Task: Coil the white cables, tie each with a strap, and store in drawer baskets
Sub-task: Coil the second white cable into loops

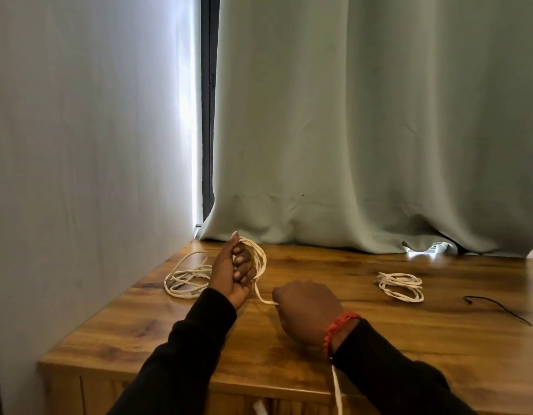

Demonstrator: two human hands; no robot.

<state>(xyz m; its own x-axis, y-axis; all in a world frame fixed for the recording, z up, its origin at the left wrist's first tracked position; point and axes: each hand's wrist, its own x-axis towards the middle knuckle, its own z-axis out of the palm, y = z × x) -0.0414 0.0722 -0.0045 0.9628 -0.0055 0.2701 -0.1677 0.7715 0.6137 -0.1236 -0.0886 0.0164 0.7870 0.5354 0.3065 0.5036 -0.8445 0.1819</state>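
My left hand [232, 272] is raised over the wooden tabletop [199, 330] and grips several loops of a white cable [259, 259]. One strand runs down from the loops to my right hand [307, 313], which holds it in a fist just above the wood. The same cable's tail comes out below my right wrist and hangs over the front edge [337, 390]. A loose white cable [185, 278] lies behind my left hand near the wall. A coiled white cable [400, 286] rests at the right. A thin black strap [498, 308] lies to its right.
A grey wall [79, 145] bounds the tabletop on the left. A pale green curtain [364, 130] hangs to the back edge. Cabinet fronts [88, 393] show under the front edge. A red bracelet [338, 327] circles my right wrist.
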